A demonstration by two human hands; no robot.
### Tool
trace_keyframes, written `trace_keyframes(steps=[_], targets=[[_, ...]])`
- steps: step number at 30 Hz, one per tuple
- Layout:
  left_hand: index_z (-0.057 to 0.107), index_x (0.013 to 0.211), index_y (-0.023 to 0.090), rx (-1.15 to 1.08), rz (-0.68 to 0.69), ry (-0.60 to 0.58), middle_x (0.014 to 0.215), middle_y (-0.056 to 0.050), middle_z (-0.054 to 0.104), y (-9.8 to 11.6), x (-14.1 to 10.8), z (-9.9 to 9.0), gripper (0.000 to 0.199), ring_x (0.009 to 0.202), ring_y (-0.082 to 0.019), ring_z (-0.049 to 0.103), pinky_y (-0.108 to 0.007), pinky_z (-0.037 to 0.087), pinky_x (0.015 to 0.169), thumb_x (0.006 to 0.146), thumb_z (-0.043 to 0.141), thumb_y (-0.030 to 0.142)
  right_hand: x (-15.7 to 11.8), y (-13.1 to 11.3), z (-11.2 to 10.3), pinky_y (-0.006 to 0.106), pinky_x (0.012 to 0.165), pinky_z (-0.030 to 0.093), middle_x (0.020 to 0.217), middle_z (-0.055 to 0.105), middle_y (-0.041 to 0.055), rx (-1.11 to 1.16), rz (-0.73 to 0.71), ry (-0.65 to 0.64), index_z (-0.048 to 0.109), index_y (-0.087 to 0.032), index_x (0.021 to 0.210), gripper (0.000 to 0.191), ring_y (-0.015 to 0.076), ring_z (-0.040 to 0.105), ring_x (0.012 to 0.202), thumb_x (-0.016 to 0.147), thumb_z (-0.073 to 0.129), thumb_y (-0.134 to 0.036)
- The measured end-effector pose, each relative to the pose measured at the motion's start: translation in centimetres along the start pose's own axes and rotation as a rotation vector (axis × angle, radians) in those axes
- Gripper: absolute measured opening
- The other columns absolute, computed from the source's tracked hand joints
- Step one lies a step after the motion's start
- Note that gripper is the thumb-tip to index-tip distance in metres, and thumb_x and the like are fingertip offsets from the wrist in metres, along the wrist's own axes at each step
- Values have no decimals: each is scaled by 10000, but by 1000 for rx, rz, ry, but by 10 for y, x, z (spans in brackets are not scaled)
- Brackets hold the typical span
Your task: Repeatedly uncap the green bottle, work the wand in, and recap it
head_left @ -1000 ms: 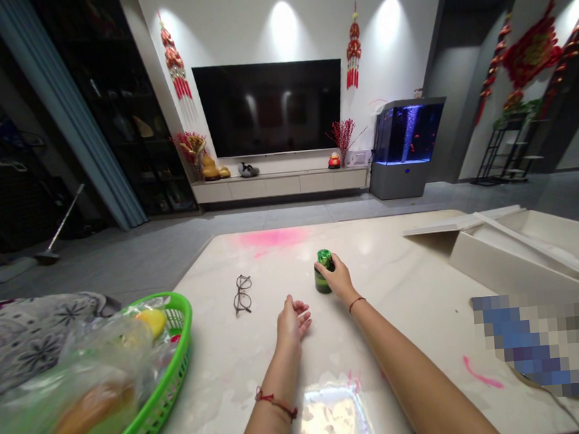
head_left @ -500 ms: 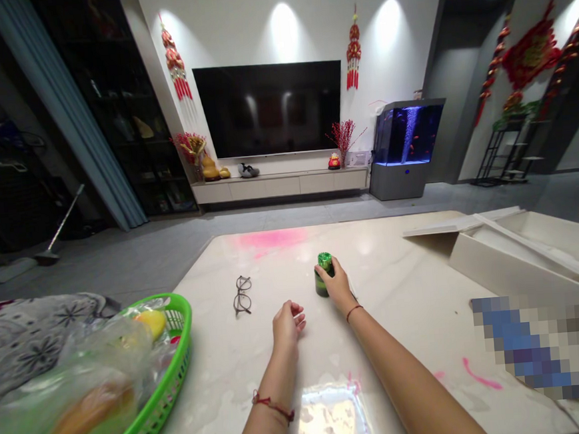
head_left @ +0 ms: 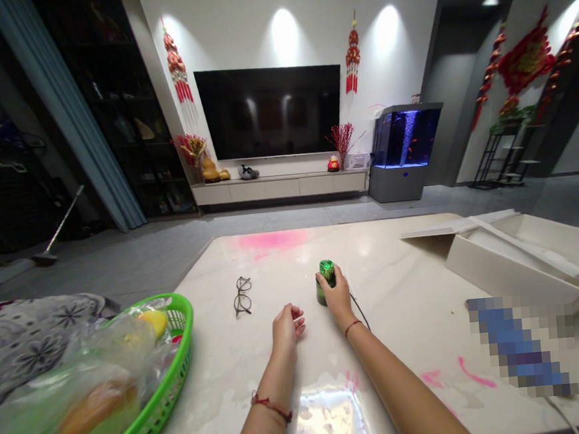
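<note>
My right hand (head_left: 338,296) is wrapped round a small green cylindrical container (head_left: 326,269). The container has a shiny green top and a darker green body, and it stands upright at the middle of the table (head_left: 372,247). Part of its side is hidden behind my fingers. A thin dark cord (head_left: 361,311) runs beside my right wrist. To the left and nearer to me, my left hand (head_left: 287,325) is held low over or on the table, palm inward, with loosely bent fingers and nothing visible in them. Further left lies a pair of eyeglasses (head_left: 242,297).
A green basket (head_left: 185,325) with bagged food stands at the left. At the right are an open white box (head_left: 503,260) and a blurred-out blue item (head_left: 520,349). Pink smears (head_left: 271,240) mark the tabletop. A television (head_left: 270,111) and fish tank (head_left: 403,138) are beyond.
My right hand has come slightly toward me with the green container, and more of the dark cord shows by the wrist. My left hand has stayed nearly still. The view has tilted slightly.
</note>
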State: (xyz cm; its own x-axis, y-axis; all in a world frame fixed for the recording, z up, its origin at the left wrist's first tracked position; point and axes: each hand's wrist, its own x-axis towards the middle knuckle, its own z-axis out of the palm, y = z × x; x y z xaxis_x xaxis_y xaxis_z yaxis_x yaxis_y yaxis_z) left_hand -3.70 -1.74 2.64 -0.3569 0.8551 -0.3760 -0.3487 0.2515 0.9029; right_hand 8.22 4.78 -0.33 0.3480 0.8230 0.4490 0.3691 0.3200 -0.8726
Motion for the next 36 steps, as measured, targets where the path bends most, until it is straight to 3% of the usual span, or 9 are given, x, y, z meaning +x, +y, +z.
trace_keyframes(steps=[36], targets=[[530, 612, 151, 86, 27, -65, 604, -23, 593, -2, -18, -3, 156, 471, -98, 538, -215, 430, 474, 599, 558, 305, -32, -17, -25, 351, 893, 384, 1067, 591, 98, -7, -16, 27, 524, -173, 1134, 494, 231, 521, 990, 734, 549, -463]])
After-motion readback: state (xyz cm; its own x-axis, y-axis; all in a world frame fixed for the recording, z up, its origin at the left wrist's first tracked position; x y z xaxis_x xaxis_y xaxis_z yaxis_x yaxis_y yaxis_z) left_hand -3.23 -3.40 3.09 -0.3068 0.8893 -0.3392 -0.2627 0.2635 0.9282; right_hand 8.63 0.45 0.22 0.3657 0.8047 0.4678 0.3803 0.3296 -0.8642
